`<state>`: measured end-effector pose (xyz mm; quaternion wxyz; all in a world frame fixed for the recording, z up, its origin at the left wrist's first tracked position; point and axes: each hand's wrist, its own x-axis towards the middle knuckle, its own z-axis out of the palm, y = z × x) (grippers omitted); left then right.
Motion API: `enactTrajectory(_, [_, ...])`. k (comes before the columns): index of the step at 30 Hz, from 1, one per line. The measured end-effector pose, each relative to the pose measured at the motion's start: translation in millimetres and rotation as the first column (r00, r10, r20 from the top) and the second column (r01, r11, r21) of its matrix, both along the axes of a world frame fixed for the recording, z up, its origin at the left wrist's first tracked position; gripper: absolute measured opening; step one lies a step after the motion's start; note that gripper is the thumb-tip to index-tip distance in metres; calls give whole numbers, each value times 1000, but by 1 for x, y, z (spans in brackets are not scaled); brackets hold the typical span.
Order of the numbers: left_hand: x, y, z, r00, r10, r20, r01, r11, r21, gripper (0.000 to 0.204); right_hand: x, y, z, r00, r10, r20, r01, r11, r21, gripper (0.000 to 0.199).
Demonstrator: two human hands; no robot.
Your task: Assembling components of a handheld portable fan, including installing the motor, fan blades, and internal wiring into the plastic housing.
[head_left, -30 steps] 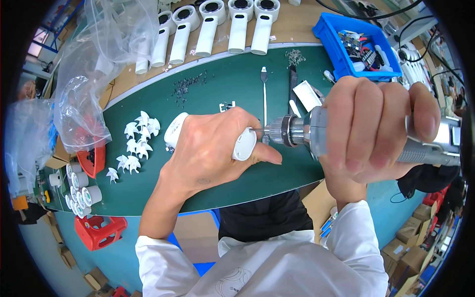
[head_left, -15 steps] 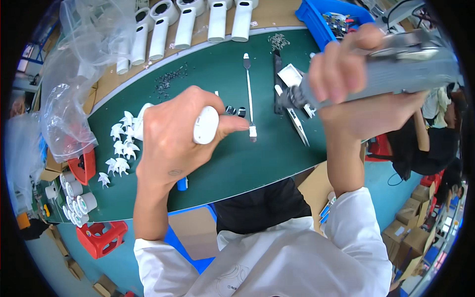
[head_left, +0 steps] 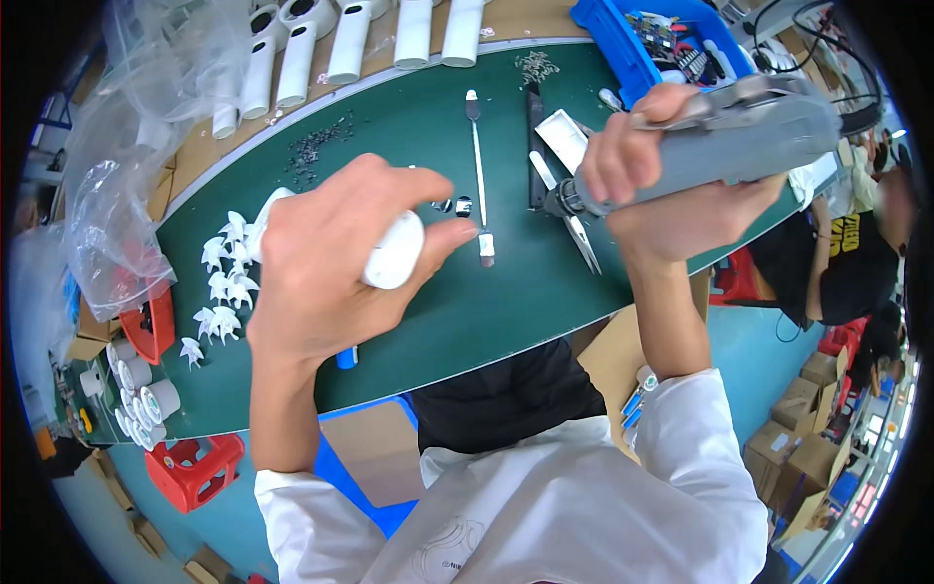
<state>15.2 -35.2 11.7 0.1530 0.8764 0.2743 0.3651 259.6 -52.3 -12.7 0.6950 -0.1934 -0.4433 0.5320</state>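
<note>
White housing and power screwdriver held over the green bench (head_left: 545,292).

Left hand (head_left: 331,258) is wrapped around the white housing (head_left: 394,255); right hand (head_left: 662,185) clasps the grey electric screwdriver (head_left: 720,131), apart from it. Probably best to line the bit squarely with the screw hole, hidden here.

Held up over the green desk (head_left: 409,117) in the left hand (head_left: 331,258): a white plastic cylinder (head_left: 389,255), smooth and rounded at its end, lying slantwise across the palm with the end poking out between thumb and fingers and the rest hidden under the grip. Clasped in the right hand (head_left: 662,180), well apart from the cylinder: a grey electric screwdriver (head_left: 749,131), long-bodied, lying nearly level, its dark metal chuck and bit end (head_left: 562,201) pointing left and slightly downward.
</note>
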Motion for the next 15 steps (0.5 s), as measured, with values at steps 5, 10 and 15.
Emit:
enactTrajectory(5, [11, -2, -1, 999, -4, 37, -1, 990, 138, 33, -8, 22, 39, 953, 301, 35, -294, 891, 346, 69])
enactTrajectory(10, [8, -5, -1, 999, -25, 20, 22, 994, 108, 24, -20, 30, 52, 923, 378, 73, -370, 821, 435, 70])
enactTrajectory(15, [9, -4, -2, 996, -17, 87, 4, 988, 151, 23, -14, 25, 49, 943, 320, -89, -248, 857, 451, 64])
